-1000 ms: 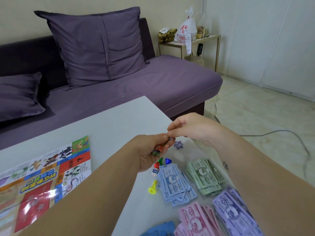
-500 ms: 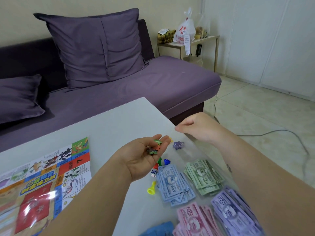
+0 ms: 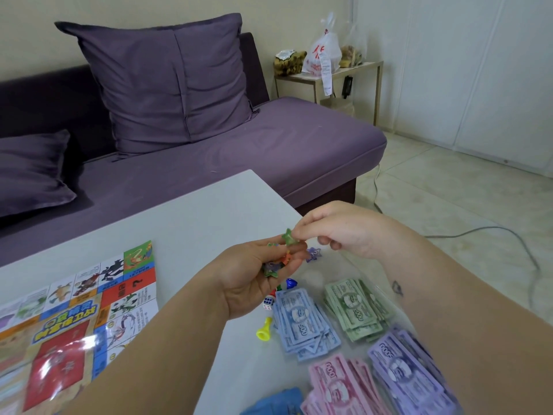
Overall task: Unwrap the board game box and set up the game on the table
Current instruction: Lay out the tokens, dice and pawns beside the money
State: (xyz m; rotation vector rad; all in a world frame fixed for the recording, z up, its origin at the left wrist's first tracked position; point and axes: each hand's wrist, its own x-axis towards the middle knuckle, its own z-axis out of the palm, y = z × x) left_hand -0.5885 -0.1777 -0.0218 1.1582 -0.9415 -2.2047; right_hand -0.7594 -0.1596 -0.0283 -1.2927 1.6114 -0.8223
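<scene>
My right grip (image 3: 338, 232) pinches green star (image 3: 288, 238) just above left grip (image 3: 254, 283), cupped round little stars (image 3: 270, 268), near table (image 3: 194, 211) right edge.

a white table (image 3: 194, 211) carries a colourful game board (image 3: 74, 319) lying flat at its left. to the right lie a purple star token (image 3: 313, 254), a blue pawn (image 3: 290, 283), a white die (image 3: 267, 302) and a yellow pawn (image 3: 264, 332) on its side. beside these sit fanned piles of blue banknotes (image 3: 302, 322), green banknotes (image 3: 356, 310), purple banknotes (image 3: 407, 369) and pink banknotes (image 3: 338, 384).
</scene>
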